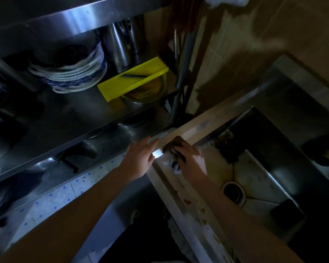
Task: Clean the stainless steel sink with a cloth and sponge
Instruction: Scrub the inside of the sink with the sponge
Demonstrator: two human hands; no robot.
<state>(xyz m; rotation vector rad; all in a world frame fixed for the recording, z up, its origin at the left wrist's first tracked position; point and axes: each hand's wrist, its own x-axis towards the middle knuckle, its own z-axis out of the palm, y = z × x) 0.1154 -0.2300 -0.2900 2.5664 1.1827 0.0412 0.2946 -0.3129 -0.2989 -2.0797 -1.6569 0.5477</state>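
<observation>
Two hands at sink corner: right hand (pixel 190 158) pressed fingers closed over dark cloth (pixel 176 149) on the sink (pixel 180 188) rim; left hand (pixel 141 158) flat, fingers extended, empty, braced beside. Stained rim ran toward the wearer.

Left hand (pixel 141 158) flat, right hand (pixel 190 158) clenched

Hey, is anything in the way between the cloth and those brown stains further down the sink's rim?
Nothing visible blocks it. The right hand presses the cloth on the sink rim's far corner, and the rim runs bare to the brown stains nearer the person. The left hand rests on the corner's outer edge, off that path.
</observation>
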